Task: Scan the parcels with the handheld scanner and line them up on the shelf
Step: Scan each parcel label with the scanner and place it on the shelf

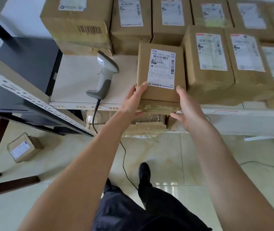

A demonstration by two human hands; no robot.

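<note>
Both hands clamp one parcel (160,75) between them — the left hand (133,101) with its thumb on the top face near the label and its fingers curled under the near-left corner, the right hand (185,108) with its thumb on the near-right corner and its fingers under the taped bottom edge. This parcel sits at the shelf's (83,77) front edge, label up, its near end overhanging a little, its right side just beside the next box in the front row (209,64).

On the pale shelf board to its left lies the handheld scanner (105,75), head toward the back, its black cable (123,157) dropping over the front edge to the floor. More labelled boxes fill the back row (131,22). One small parcel (23,148) lies on the floor, well left of the shelf.

I judge this to be the lining-up step: the box is being slid into place beside the row. Next calls for squaring it against its neighbour and pushing it fully on, then freeing one hand for the scanner — whether this label is scanned already cannot be told.
</note>
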